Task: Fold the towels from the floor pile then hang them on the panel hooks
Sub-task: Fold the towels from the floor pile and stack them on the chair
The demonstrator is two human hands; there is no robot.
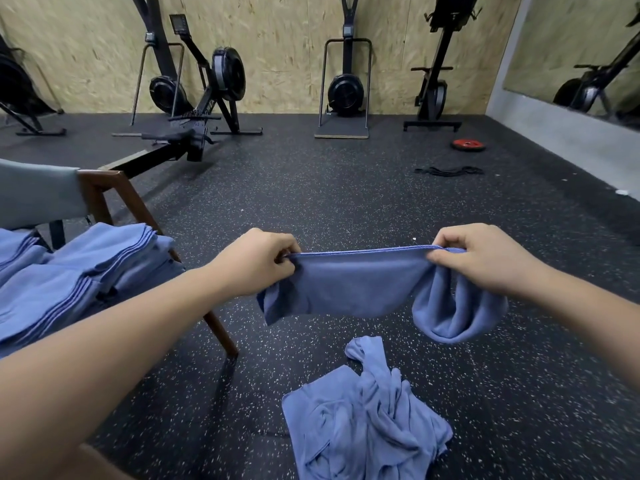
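Floor pile (363, 420) beyond bottom edge

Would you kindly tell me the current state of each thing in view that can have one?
held towel, taut along its top edge between both hands, off the floor, right end sagging.
left hand, pinching the towel's left corner.
right hand, pinching its right corner.
floor pile, crumpled, unfolded.
folded towels, stacked on the chair.
weight plate, flat on the floor.
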